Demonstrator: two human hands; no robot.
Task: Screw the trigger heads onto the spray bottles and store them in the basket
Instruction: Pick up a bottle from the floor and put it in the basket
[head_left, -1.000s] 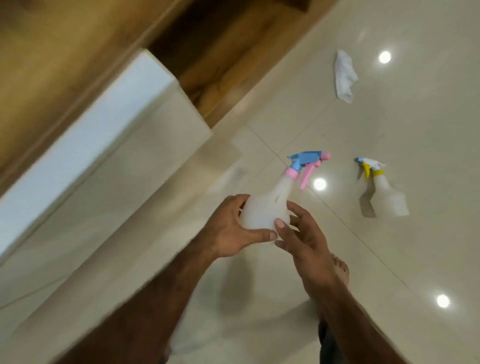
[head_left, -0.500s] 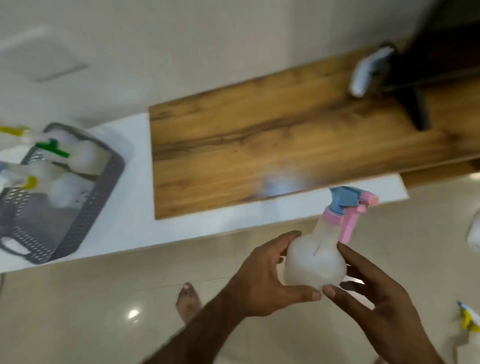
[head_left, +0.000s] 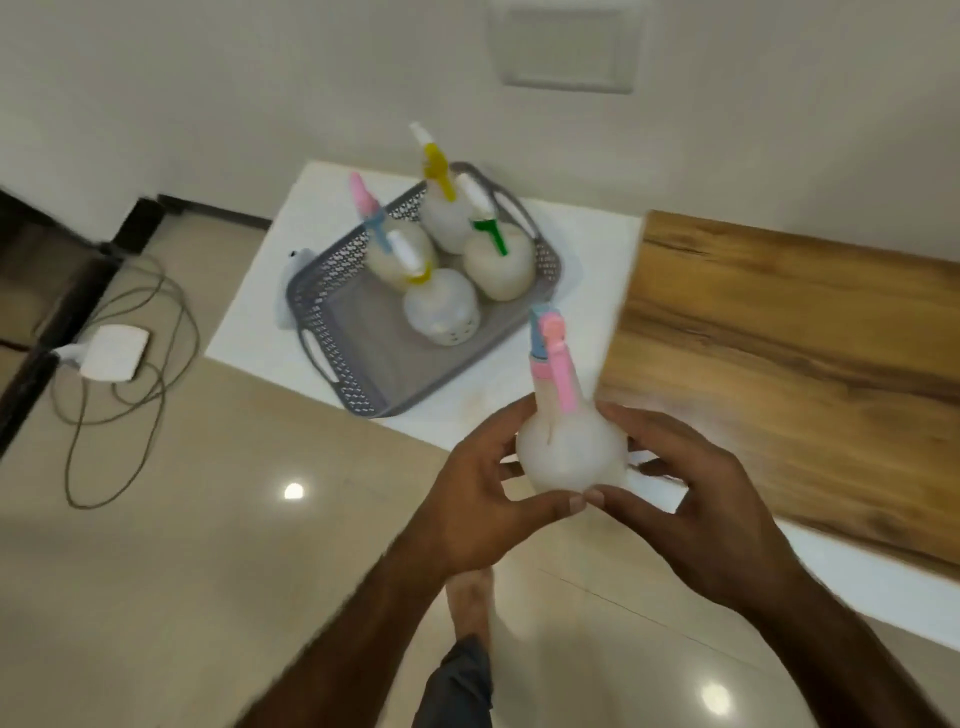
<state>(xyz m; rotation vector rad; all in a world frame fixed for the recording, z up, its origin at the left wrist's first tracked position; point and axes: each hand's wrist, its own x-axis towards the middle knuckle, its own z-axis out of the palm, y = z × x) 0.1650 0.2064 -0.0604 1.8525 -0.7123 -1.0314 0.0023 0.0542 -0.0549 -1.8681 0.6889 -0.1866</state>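
Two hands share one load: the left hand (head_left: 483, 499) and right hand (head_left: 691, 499) cup the round belly of a spray bottle (head_left: 571, 452), its pink trigger head (head_left: 553, 353) screwed on and its long axis upright, leaning slightly far. The basket (head_left: 363, 312) sits farther off and to the left on the white ledge (head_left: 270, 291), holding four bottles at its far right end; its near left floor looks free, nearer the left hand.

Upright pink-triggered spray bottle (head_left: 570, 457), grey basket (head_left: 358, 332) holding seemingly four bottles (head_left: 441, 306)
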